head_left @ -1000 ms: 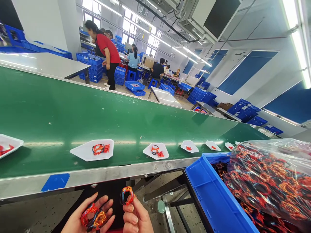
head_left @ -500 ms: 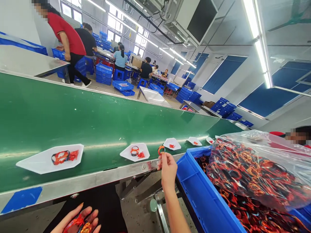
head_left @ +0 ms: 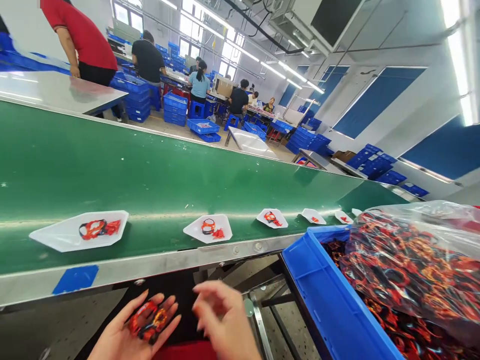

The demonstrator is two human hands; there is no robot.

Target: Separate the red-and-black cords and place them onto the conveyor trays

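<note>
My left hand point(head_left: 140, 325) lies palm up below the belt's near edge, cupping several red, orange and black braided cord loops point(head_left: 148, 321). My right hand point(head_left: 221, 317) is blurred next to it, fingers apart and holding nothing. Past the steel edge, white trays sit on the green conveyor belt point(head_left: 150, 160). The tray nearest my right hand point(head_left: 198, 230) holds a dark loop and a red piece. Another tray point(head_left: 260, 216) to its right carries a red loop. A third, larger tray point(head_left: 52, 232) lies at the left.
A blue crate point(head_left: 322, 285) stands at the right, filled with a clear plastic bag point(head_left: 408, 260) of similar loops. Smaller trays continue along the belt. Blue tape point(head_left: 75, 279) marks the steel edge. A co-worker in a red shirt point(head_left: 86, 45) stands beyond the belt among stacked blue crates.
My right hand has come back from over the belt without its loop. A loop now lies on the tray it reached toward. The belt has carried the trays sideways.
</note>
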